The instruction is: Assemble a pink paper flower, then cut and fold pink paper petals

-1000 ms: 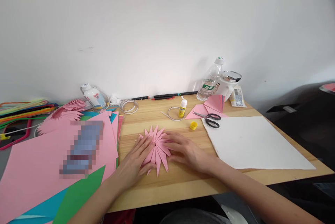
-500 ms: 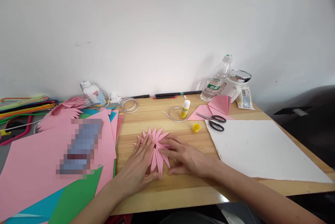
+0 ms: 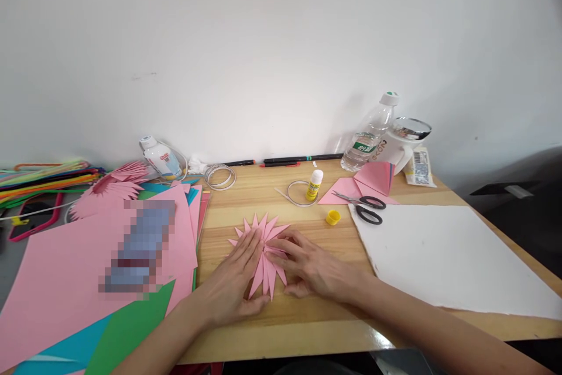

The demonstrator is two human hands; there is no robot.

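Note:
A pink folded-paper flower (image 3: 267,279) with many pointed petals lies flat on the wooden table. Pressing on its left side is my left hand (image 3: 232,272), fingers extended and close together, thumb stretched out near the lower petals. My right hand (image 3: 314,267) rests on the right petals with its fingers apart and bent, the tips close to the flower's centre. Both hands cover part of the petals. Beyond them stand an uncapped glue stick (image 3: 314,186) and its yellow cap (image 3: 333,217).
Scissors (image 3: 369,209) lie over pink paper and a white board (image 3: 452,258) at right. A water bottle (image 3: 367,135) and a mug (image 3: 401,144) stand behind. Coloured paper sheets (image 3: 79,264), another pink pleated piece (image 3: 108,188) and pipe cleaners (image 3: 48,176) fill the left.
The dark hole at the flower's centre has narrowed to almost nothing. Both hands stay on the petals, with only slight finger movement; the whole view has shifted a little.

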